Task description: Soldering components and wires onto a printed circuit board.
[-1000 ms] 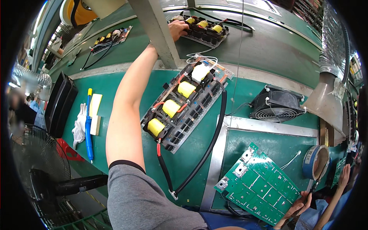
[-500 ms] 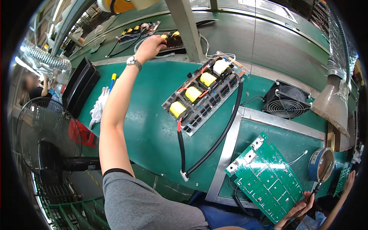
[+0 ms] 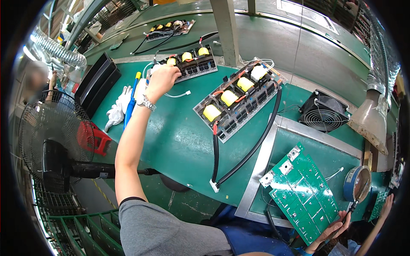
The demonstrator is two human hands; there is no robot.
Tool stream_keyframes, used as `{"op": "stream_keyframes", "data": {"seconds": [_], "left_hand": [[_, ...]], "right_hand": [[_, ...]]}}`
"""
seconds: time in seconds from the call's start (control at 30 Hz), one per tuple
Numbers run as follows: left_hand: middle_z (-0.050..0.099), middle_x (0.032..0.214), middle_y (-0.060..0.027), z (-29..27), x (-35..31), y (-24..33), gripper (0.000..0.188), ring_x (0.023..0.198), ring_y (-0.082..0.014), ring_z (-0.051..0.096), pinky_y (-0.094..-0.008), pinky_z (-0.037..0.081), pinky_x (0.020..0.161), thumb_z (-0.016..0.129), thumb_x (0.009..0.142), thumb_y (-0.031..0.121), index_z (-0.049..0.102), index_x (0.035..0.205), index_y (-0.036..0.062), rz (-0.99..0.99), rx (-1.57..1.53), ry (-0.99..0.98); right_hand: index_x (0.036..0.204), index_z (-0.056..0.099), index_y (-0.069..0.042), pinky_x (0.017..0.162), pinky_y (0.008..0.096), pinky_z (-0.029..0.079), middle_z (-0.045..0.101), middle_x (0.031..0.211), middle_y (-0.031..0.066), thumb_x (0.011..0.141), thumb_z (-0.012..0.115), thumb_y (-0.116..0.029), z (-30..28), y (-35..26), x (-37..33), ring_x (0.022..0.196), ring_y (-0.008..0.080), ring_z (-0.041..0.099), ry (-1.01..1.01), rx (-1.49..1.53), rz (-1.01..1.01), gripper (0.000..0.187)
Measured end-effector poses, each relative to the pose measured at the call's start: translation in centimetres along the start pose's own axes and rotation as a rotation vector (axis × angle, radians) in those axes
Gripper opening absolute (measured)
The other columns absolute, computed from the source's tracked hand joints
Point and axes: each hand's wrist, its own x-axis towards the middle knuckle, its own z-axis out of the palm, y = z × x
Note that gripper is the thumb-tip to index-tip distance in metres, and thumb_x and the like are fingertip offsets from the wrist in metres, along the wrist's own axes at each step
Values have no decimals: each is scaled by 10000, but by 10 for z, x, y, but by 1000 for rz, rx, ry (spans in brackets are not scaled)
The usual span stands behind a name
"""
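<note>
- My left hand (image 3: 162, 81) bends over the left end of a long, dark circuit module with bright yellow wrapped coils (image 3: 191, 66), grip closed there, fingertips partly hidden.
- The module sits at the far edge of the smooth green desk (image 3: 175, 128), just left of a grey metal post (image 3: 226, 34).
- I judge it heavy and stiff; its rigid long edges promise the safer hold, away from the fragile coils.
- A thin white lead with a small plug (image 3: 187, 93) lies beside my wrist, limp and easily snagged.
- Lower right, my right hand (image 3: 335, 229) clasps a slender dark tool (image 3: 351, 208) beside a flat, glossy green printed board (image 3: 305, 192).
</note>
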Motion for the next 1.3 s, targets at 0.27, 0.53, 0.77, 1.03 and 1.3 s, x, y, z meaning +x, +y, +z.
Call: {"op": "stream_keyframes", "data": {"seconds": [0.27,0.53,0.77,1.03,1.3], "left_hand": [[582,1220,-130,-7,47,-56,538,1162,-301,533,-378,407,1016,712,820,345,556,1243,53,51,-120,-198],[591,1209,-183,0,65,-63,732,1126,-280,572,-365,451,975,765,739,351,477,1342,52,50,-192,-385],[661,1074,-164,-10,51,-52,696,1026,-308,628,-385,489,903,771,705,427,548,1254,62,22,-218,-224],[656,976,-125,-17,12,-40,684,949,-292,632,-381,496,809,700,756,558,567,1234,86,-179,-20,-103],[672,956,-59,-139,-69,159,323,853,-110,628,-261,509,740,643,910,224,622,1168,31,2,-877,-53]], "right_hand": [[1419,342,5,1062,341,356,523,1255,143,1026,382,-415,-8,4,0,1178,196,495,-17,42,52,576],[1419,339,9,1061,335,363,526,1256,147,1033,375,-387,-10,4,1,1159,192,509,-45,-21,27,554],[1381,351,59,1019,385,356,510,1205,172,1043,334,-355,-2,-2,1,1121,232,495,-46,-45,12,535],[1372,368,58,1014,371,365,523,1201,162,1040,358,-334,6,-8,2,1114,226,506,1,54,28,513],[1350,413,53,1015,368,399,553,1216,173,1041,384,-266,-2,-9,0,1116,225,544,-46,52,-68,446]]}}
